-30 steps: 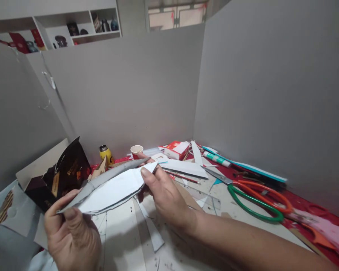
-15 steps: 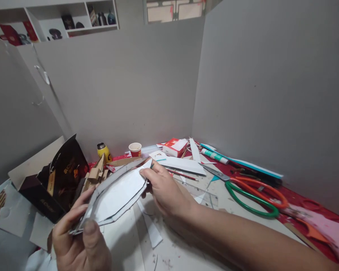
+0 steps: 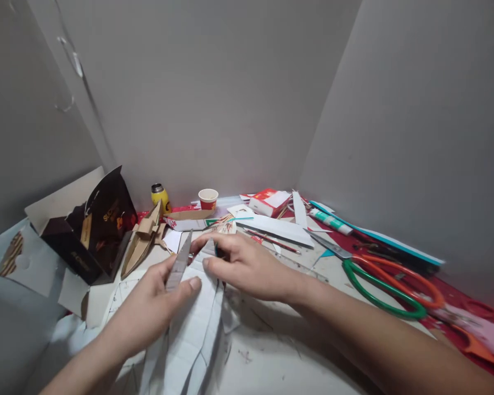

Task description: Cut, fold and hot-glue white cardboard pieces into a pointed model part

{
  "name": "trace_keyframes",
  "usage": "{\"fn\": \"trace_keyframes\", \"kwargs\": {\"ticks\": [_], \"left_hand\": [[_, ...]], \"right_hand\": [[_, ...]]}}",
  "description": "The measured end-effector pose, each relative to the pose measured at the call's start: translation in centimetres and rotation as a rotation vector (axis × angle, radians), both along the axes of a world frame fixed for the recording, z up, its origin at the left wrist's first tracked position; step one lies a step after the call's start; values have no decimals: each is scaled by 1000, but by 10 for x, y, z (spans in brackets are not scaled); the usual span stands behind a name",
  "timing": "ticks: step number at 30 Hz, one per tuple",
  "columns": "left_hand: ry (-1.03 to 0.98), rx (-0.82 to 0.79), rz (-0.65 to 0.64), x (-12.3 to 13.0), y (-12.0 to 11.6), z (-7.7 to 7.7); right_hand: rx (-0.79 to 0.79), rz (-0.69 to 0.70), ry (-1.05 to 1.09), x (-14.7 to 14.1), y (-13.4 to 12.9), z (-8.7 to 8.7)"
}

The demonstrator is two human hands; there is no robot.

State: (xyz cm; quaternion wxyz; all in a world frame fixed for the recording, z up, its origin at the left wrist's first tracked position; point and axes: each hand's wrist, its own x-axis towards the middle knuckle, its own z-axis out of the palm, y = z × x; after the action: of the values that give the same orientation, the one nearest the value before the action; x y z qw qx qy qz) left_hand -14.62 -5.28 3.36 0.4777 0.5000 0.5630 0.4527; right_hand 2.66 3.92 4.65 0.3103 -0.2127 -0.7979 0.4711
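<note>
A long white cardboard piece (image 3: 191,329) made of layered, pointed strips hangs between my hands, its tip upward. My left hand (image 3: 158,296) is closed on its left side, thumb on the white face, with a grey pointed strip (image 3: 181,263) rising between thumb and fingers. On the right side near the tip, my right hand (image 3: 245,266) pinches the same piece between thumb and fingers. The fingertips behind the cardboard are hidden. The lower end runs out of the bottom of the view.
Large scissors (image 3: 382,282) with red and green handles lie at the right. A black box (image 3: 93,230), a brown cardboard boat shape (image 3: 142,241), a yellow bottle (image 3: 160,197) and a paper cup (image 3: 208,199) stand left and back. Beyond are a pencil (image 3: 274,241) and grey partitions (image 3: 214,99).
The cardboard piece has turned from lying slanted to pointing away, its white face now up. My left hand has moved up and right toward the tip. The view has tilted down.
</note>
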Motion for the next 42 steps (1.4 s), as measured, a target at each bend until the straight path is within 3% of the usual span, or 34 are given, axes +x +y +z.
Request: {"fn": "trace_keyframes", "kwargs": {"ticks": [3, 7, 9, 12, 14, 16, 18, 21, 23, 28, 33, 42], "left_hand": [[-4, 9, 39, 12, 1, -8], [-40, 42, 93, 10, 4, -11], [-46, 59, 98, 7, 7, -15], [3, 78, 150, 7, 13, -26], [30, 47, 196, 7, 15, -33], [17, -9, 212, 7, 16, -36], [-15, -35, 195, 7, 16, -34], [-36, 4, 150, 6, 14, -28], [-32, 41, 144, 7, 13, -28], [-56, 62, 216, 9, 16, -36], [-161, 65, 267, 7, 19, -35], [51, 230, 252, 13, 17, -40]], "right_hand": [[-33, -54, -40, -6, -5, -2], [-71, -50, -39, -8, -3, -7], [90, -64, -48, -7, -4, -15], [462, -109, -106, -11, -8, -34], [597, -106, -164, -14, -9, -45], [557, -105, -173, -17, -6, -47], [402, -126, -148, -17, -1, -40], [149, -108, -79, -14, 5, -24], [69, -91, -45, -13, 5, -19], [150, -198, -53, -17, 1, -32], [70, -122, 42, -21, 1, -40], [177, -160, 61, -30, -2, -61]]}}
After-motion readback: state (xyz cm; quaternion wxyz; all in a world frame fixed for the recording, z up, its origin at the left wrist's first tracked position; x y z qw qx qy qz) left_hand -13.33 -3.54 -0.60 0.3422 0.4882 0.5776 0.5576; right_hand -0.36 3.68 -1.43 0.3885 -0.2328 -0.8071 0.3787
